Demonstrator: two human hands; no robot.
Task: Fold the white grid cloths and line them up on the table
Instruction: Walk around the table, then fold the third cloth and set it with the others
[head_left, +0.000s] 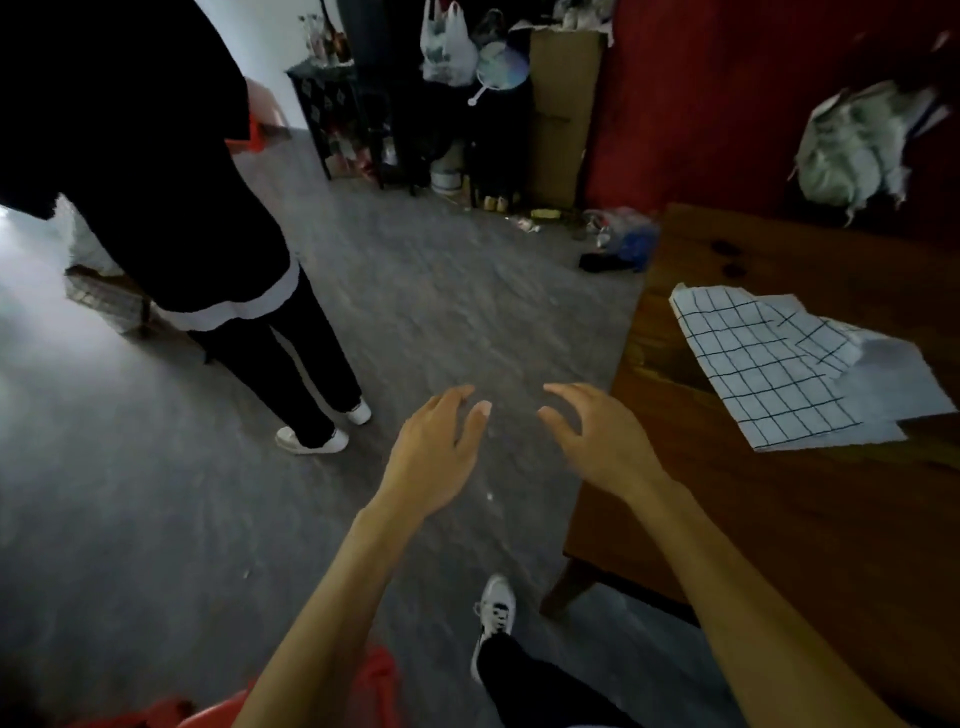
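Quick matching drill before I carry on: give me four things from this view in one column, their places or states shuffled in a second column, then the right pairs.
Things:
1. grid cloth
2. left hand
3. backpack
4. box

Places or states:
A. standing on the floor at the far wall
B. empty, fingers loosely curled, over the floor
C. lying rumpled on the table
D. resting against the red backing behind the table

Pairs: 1-C, 2-B, 3-D, 4-A

Glossy wooden table (779, 519), thin grid cloth (769, 374), matt grey floor (415, 312)
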